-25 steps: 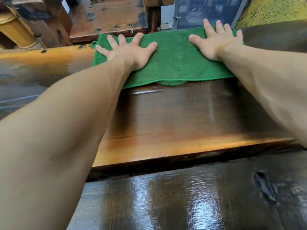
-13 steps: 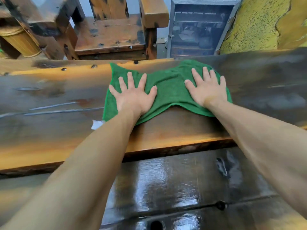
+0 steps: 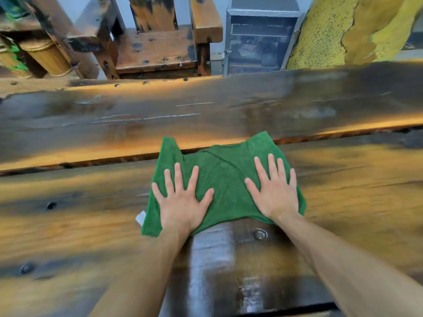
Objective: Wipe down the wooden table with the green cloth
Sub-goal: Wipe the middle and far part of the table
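The green cloth (image 3: 226, 177) lies spread on the dark glossy wooden table (image 3: 91, 124). It covers the seam between the far plank and the near plank, mostly on the near one. My left hand (image 3: 183, 202) presses flat on the cloth's left half, fingers spread. On its right half my right hand (image 3: 274, 195) lies flat in the same way. Neither hand grips the cloth. A small white tag (image 3: 140, 218) sticks out at the cloth's left edge.
A metal bolt head (image 3: 259, 234) sits in the plank just below the cloth. Beyond the table's far edge stand a heavy wooden chair (image 3: 158, 49), a grey metal cabinet (image 3: 258, 42), a yellow rough slab (image 3: 332, 30) and bamboo cylinders (image 3: 48, 56).
Both hands have dragged the cloth toward me, from the table's far edge across the far plank and onto the near plank.
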Motion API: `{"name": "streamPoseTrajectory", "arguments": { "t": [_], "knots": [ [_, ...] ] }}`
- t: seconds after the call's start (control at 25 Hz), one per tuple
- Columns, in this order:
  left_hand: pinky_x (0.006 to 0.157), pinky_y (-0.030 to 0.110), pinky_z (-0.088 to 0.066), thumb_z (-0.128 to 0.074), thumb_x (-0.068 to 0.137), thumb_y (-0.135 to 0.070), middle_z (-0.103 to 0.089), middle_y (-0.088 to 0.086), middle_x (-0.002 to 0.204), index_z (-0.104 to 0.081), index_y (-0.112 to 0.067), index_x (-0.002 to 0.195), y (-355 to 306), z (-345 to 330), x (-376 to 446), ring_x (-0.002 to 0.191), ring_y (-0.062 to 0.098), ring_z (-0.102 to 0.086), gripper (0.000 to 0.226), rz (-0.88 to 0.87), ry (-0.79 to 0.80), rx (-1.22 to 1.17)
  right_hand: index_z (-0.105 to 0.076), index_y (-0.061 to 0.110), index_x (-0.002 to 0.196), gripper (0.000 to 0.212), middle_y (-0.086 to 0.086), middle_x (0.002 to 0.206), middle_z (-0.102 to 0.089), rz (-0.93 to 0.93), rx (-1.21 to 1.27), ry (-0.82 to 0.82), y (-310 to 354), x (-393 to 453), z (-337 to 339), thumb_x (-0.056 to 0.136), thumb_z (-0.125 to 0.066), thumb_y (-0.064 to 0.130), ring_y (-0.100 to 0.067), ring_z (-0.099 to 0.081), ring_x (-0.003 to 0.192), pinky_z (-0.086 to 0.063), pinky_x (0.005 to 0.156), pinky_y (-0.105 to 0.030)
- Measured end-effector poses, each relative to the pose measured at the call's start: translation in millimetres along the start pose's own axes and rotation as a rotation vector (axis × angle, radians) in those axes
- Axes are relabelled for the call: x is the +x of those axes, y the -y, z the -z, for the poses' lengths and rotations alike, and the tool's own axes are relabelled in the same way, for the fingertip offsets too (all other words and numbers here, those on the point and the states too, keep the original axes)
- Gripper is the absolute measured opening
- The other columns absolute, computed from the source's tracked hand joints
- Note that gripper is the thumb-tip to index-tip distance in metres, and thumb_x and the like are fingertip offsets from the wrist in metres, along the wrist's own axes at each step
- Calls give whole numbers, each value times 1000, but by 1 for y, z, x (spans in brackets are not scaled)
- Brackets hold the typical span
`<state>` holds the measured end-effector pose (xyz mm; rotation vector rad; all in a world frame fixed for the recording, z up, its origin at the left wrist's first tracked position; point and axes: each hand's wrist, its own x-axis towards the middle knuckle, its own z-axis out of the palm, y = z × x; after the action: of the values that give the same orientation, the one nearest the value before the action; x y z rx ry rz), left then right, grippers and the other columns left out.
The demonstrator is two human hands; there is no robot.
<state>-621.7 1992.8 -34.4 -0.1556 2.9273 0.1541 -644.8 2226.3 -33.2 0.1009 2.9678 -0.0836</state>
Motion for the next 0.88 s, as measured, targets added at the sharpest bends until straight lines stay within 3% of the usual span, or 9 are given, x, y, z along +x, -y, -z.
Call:
{"name": "streamPoseTrajectory", "arguments": {
  "t": [0.2, 0.36, 0.56, 0.76, 0.88],
  "knots": [
    [119, 64, 10, 2, 85, -81, 25, 4, 167, 19, -47, 155, 6, -17, -94, 153, 32, 21, 79, 11, 20, -3, 13, 39, 157, 71, -1, 166, 19, 24, 5, 43, -12, -86, -8, 95, -5, 70, -22, 18, 152, 6, 122, -51],
    [119, 62, 11, 1, 85, -80, 21, 4, 167, 16, -48, 155, 12, -33, -161, 154, 31, 18, 79, 15, -7, -14, 14, 39, 156, 73, -1, 165, 20, 38, -8, 41, -18, -153, -19, 91, 2, 71, -22, 18, 152, 7, 122, -50],
    [119, 60, 8, -4, 89, -81, 6, 5, 169, -3, -45, 158, 26, -58, -241, 156, 32, 3, 78, -20, -64, -25, 19, 41, 154, 75, 0, 164, 23, 30, 9, 43, -17, -227, -36, 87, 6, 73, -21, 21, 151, 11, 121, -50],
    [115, 63, -13, -16, 94, -77, -30, 12, 164, -35, -37, 155, 42, -76, -319, 148, 37, -33, 76, -54, -60, 5, 28, 41, 149, 73, 1, 162, 28, 54, 4, 49, -19, -317, -49, 84, 13, 74, -20, 25, 150, 13, 121, -50],
    [112, 63, -18, -19, 94, -77, -36, 13, 161, -43, -36, 152, 52, -84, -361, 145, 37, -39, 75, -47, -78, 14, 25, 40, 151, 79, 1, 161, 29, 57, 1, 47, -22, -360, -51, 80, 18, 75, -20, 25, 150, 13, 120, -50]
  ]
}}
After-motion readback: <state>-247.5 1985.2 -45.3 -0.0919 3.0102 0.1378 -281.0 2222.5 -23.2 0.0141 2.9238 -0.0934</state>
